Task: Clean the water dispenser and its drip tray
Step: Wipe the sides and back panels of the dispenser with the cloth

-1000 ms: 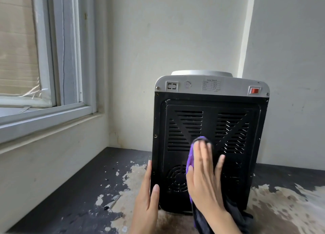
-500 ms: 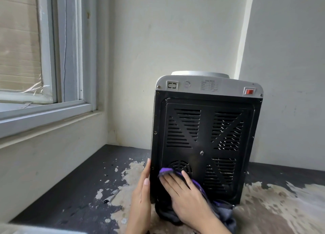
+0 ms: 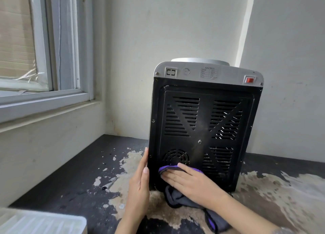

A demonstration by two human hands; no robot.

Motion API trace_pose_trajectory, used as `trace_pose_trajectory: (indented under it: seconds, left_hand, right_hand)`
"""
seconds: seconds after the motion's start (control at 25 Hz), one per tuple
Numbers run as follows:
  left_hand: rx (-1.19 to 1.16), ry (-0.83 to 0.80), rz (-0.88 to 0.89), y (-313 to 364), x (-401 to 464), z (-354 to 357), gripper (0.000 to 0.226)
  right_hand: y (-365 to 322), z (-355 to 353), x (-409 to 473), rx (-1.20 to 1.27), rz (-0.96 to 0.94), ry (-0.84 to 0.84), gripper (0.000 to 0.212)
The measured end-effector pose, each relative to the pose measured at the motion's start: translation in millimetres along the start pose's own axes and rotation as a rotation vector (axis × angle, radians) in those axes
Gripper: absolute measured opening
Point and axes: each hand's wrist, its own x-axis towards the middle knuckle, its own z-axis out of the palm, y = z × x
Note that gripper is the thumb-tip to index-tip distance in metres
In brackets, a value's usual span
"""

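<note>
**Cloth pressed low on the dispenser's back**

The water dispenser (image 3: 205, 126) stands upright on a peeling dark counter (image 3: 73, 177) near the wall corner, its black vented back facing the camera. The right hand (image 3: 191, 182), fingers straight and together, presses a purple-edged cloth (image 3: 177, 197) against the panel's lower left. The left hand (image 3: 140, 186) lies flat along the dispenser's left edge. A white ribbed tray (image 3: 40, 223) sits at bottom left.

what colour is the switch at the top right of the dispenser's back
Red, set in a white frame: the switch on the water dispenser, clearest in the head view.
</note>
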Motion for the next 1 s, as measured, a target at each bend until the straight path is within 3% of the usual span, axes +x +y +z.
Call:
trace_pose_trajectory:
  seconds: [0.16, 0.36, 0.48, 0.56, 0.68, 0.88, 1.0]
  left_hand:
    - [0.031, 0.005, 0.019, 0, 0, -1, 0.063]
    - [0.057, 0.014, 0.022, -1, -1, 0, 0.063]
    - [0.048, 0.031, 0.046, -1, 0, 1, 0.061]
    - [0.025, 0.043, 0.048, -1, 1, 2, 0.06]
    - [-0.006, 0.068, 0.046, -5, 4, 1, 0.057]
    - [0.013, 0.083, 0.051, -7, 6, -3, 0.055]
    - [0.01, 0.071, 0.048, -5, 5, -3, 0.058]
  right_hand:
    - [-3, -7, 6, 0.047, 0.273, 0.08, 0.063]
    - [-4, -10, 1, 0.075, 0.151, 0.082, 0.057]
    - [-1, -16, 12, 0.108, 0.449, 0.146, 0.068]
    - [-9, -17, 23, 0.143, 0.532, 0.193, 0.072]
    - [2, -27, 43, 0.172, 0.516, 0.273, 0.073]
    - [33, -29, 60, 0.09, 0.35, 0.494, 0.043]
    - [15, -19, 57, 0.044, 0.193, 0.486, 0.029]
